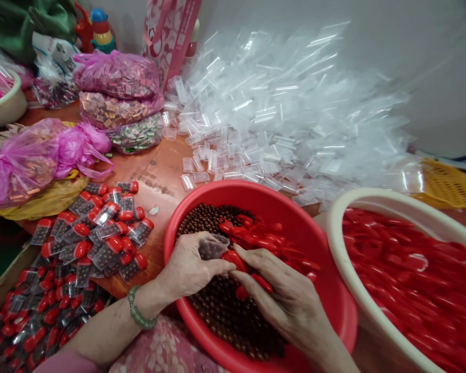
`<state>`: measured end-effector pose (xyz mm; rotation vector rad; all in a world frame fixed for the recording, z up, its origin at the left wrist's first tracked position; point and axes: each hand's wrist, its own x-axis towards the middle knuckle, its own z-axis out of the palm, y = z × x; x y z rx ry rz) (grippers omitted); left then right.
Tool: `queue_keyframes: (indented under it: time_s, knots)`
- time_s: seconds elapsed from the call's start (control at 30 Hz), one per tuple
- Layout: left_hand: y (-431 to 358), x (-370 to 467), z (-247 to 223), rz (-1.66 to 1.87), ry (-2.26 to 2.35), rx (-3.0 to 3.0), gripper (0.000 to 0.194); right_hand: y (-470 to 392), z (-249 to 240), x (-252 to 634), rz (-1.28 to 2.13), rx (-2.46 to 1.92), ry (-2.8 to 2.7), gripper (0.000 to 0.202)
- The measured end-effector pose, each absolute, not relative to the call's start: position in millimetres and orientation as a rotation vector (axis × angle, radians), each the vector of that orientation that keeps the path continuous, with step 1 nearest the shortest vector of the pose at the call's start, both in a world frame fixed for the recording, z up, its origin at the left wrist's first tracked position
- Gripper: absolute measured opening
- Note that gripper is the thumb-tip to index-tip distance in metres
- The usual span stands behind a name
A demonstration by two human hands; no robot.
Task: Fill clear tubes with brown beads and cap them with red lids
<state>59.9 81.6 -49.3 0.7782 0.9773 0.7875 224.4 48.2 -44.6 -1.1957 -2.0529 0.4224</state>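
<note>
**Bead-filled case and red cap held together over the red basin**

Above the red basin (pixel 295 220), the left hand (pixel 186 269) pinches a clear case (pixel 213 247) holding dark beads between thumb and fingers. The right hand (pixel 287 285) has its fingertips closed around a red cap (pixel 235 259) at the case's end; whether the cap is fully seated cannot be told.

By the look of the piles, plenty is done but much is left. Left of the basin, finished-looking capped cases (pixel 101 228) lie heaped on the tabletop (pixel 159 173), and more capped cases fill a box (pixel 10 272) nearer the person. Beyond the basin spreads a large mound of uncapped empty cases (pixel 256 119), blurred toward its far side.

The basin holds brown beads (pixel 225 311) along its left and near parts, with loose red pieces (pixel 264 235) on its right. Just right of it, a cream tub (pixel 336 233) is full of similar red parts (pixel 404 274). Far left of the basin, pink bags (pixel 118 72) contain small multicoloured pieces, and a pale bowl (pixel 3 111) holds pink ones.
</note>
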Motion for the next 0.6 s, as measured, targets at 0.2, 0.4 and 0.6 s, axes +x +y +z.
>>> queue_keyframes:
  time_s: [0.2,0.4,0.6]
  knots:
    - [82,59,-49,0.759,0.932,0.808,0.026,48,-46,236,0.717,-1.288,-1.841,0.022]
    - [78,60,-52,0.656,0.867,0.929,0.022,60,-40,241,0.770,-1.328,-1.482,0.025]
    - [76,61,-47,0.686,0.736,0.902,0.031,68,-18,220,0.771,-1.172,-1.662,0.028]
